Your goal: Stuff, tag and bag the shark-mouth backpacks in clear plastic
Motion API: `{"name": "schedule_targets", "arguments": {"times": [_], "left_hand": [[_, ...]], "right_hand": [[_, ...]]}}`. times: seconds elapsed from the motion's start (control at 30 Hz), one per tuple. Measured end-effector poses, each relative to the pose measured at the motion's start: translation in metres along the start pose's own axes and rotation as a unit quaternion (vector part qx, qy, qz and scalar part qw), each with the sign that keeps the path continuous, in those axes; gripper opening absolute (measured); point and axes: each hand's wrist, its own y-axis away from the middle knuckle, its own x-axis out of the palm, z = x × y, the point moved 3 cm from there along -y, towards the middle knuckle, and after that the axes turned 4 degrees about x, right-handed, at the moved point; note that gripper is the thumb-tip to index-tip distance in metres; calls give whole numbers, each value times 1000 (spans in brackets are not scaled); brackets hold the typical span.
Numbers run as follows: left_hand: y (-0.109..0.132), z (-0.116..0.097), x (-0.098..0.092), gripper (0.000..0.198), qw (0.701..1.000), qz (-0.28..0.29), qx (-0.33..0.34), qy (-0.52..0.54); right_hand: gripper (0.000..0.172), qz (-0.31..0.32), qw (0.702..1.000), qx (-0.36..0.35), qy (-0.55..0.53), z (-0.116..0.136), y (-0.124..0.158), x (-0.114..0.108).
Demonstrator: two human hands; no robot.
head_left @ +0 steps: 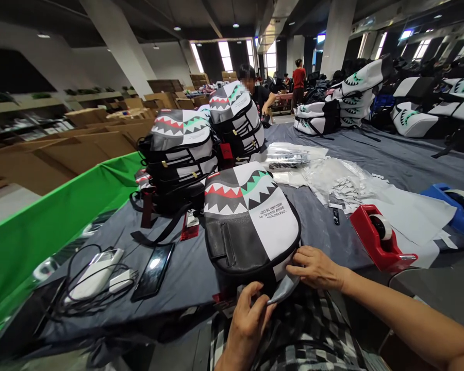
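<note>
A small backpack [270,221] with a zigzag shark-mouth print in red, green, white and black lies in front of me at the table edge. From its near right side a grey strap-like strip [284,289] hangs between my hands. My left hand [249,319] is closed, pinching the strip's lower end. My right hand [315,267] has its fingers curled at the backpack's lower right corner, closed on the strip's upper end. A red tag [221,298] peeks out under the bag beside my left hand.
Stacked backpacks [181,135] stand behind. At left lie a phone [153,272] and a white power bank [95,275] with cables. Rightward are a red tape dispenser [381,239], a blue one [450,198] and plastic bags [334,178]. A person [263,98] works beyond the table.
</note>
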Motion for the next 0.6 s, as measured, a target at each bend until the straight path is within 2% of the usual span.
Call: {"name": "schedule_targets", "arguments": {"times": [0.13, 0.37, 0.43, 0.6], "left_hand": [[-2, -7, -6, 7, 997, -16, 34, -71], [-8, -10, -8, 5, 989, 22, 79, -121], [-13, -9, -10, 6, 986, 33, 94, -131], [-20, -3, -17, 6, 978, 88, 143, -124]], "right_hand": [[10, 33, 999, -15, -27, -7, 2, 2], [10, 57, 995, -9, -76, -4, 5, -2], [5, 63, 995, -16, -71, -4, 3, -3], [25, 60, 998, -25, -11, -4, -5, 0]]}}
